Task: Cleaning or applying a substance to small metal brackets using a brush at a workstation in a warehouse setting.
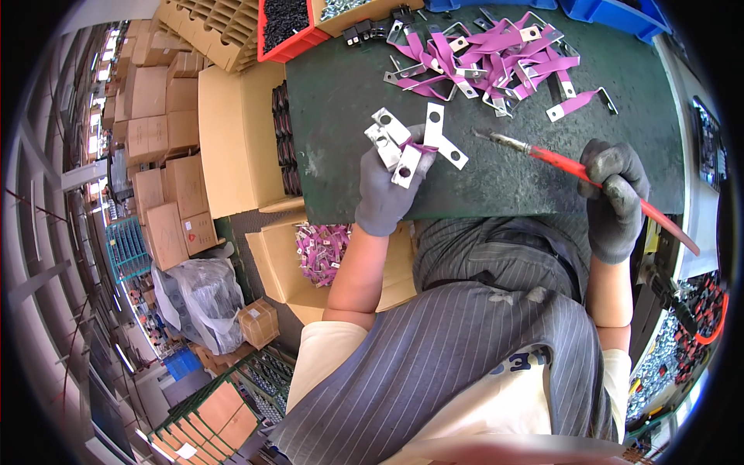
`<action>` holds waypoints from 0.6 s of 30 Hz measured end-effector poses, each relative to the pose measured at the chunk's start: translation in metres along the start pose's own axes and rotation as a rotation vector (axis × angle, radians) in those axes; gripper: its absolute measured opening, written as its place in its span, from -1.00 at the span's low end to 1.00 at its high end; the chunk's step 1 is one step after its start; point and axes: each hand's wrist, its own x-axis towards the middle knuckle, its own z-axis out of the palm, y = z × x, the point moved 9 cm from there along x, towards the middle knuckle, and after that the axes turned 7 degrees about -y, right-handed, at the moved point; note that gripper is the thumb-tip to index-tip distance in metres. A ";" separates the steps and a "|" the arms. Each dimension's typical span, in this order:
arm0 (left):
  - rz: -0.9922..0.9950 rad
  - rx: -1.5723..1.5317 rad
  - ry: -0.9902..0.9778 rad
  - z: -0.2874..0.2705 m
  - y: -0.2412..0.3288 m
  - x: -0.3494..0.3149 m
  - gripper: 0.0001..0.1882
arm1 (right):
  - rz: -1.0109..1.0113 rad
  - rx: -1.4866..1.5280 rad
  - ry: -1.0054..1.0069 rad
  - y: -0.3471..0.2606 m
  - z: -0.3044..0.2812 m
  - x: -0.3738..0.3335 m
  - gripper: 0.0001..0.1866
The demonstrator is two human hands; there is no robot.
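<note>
Gripping a few metal strips (pixel 407 165) over the near part of the green table (pixel 333 101), my gloved left hand (pixel 385 192) is closed round them, their flat ends fanning out. My right hand (pixel 614 194), gloved too, grips a red brush (pixel 562 162), its tip pointing left toward the strips. Beyond lies a loose pile of purple strips (pixel 496 45), and a cardboard box (pixel 269 267) holding more purple pieces (pixel 322 252) sits left of my lap (pixel 500 257).
</note>
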 end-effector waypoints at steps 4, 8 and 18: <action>0.054 -0.111 -0.008 -0.004 0.010 -0.005 -0.70 | -0.092 -0.125 -0.102 -0.022 0.020 -0.002 -0.71; 0.196 -0.191 -0.028 -0.006 0.021 -0.004 -0.69 | -0.116 -0.254 -0.176 -0.030 0.038 -0.004 -0.61; 0.249 -0.127 -0.029 -0.016 0.033 -0.006 -0.67 | -0.232 -0.297 -0.203 -0.045 0.041 -0.006 -0.66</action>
